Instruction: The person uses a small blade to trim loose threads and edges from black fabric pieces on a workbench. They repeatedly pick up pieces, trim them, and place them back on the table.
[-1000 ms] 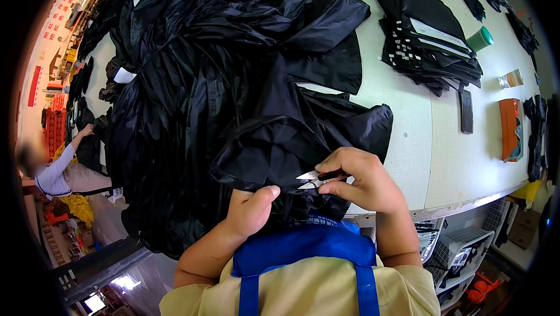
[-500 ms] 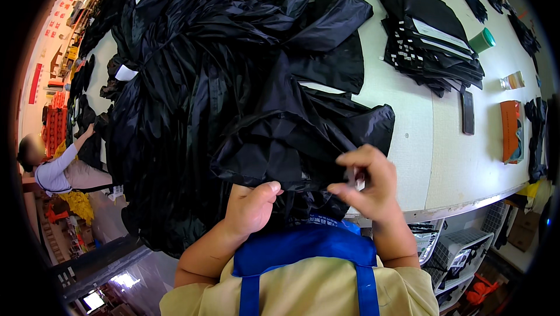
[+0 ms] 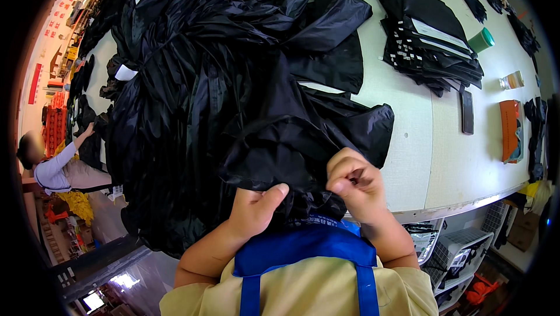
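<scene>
A black shiny garment (image 3: pixel 303 135) lies bunched at the near edge of the white table (image 3: pixel 408 158), on top of a big heap of black fabric (image 3: pixel 192 83). My left hand (image 3: pixel 254 211) pinches the garment's near edge between thumb and fingers. My right hand (image 3: pixel 353 185) is closed in a fist on the same edge, a little to the right. Whether it still holds the small metal snips seen before is hidden. I wear a blue apron over a yellow shirt.
A stack of folded black pieces (image 3: pixel 431 42) lies at the back right, with a green cup (image 3: pixel 482 39), a dark phone (image 3: pixel 467 112) and an orange box (image 3: pixel 510 130) near it. Another person (image 3: pixel 49 164) works at the far left. Crates (image 3: pixel 461 246) stand under the table.
My right hand showed small metal snips at the garment's edge a second ago; now it has closed into a fist on the fabric. My left hand keeps its pinch.
</scene>
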`<state>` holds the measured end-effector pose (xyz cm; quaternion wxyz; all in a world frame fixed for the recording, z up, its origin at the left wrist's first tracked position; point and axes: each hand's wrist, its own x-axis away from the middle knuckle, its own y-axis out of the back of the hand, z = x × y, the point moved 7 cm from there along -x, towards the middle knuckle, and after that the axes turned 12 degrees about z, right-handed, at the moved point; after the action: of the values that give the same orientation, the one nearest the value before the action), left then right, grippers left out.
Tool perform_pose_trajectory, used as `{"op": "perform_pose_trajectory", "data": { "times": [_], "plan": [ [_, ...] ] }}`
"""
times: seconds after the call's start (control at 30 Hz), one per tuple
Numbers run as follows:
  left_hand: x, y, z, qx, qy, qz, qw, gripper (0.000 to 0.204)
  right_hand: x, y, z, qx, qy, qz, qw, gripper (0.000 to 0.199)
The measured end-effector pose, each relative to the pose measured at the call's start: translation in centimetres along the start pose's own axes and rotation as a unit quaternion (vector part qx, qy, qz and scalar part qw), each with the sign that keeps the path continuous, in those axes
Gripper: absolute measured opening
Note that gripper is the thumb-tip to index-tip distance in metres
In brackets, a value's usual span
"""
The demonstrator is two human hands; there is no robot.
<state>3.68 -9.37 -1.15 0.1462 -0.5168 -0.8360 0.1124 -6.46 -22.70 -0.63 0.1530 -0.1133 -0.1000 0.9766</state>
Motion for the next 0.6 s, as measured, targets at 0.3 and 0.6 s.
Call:
{"op": "perform_pose_trajectory", "data": {
  "times": [0.3, 0.6],
  "plan": [
    [0.4, 0.9, 0.7, 0.007, 0.007, 0.025, 1.0, 0.038, 0.1, 1.2, 3.8, 0.219, -0.014, -0.013, 0.975, 0.018],
    [0.1, 0.1, 0.1, 0.026, 0.0, 0.011, 1.0, 0.027, -0.5, -0.2, 4.7, 0.412, 0.07, 0.048, 0.907, 0.03]
  ]
}}
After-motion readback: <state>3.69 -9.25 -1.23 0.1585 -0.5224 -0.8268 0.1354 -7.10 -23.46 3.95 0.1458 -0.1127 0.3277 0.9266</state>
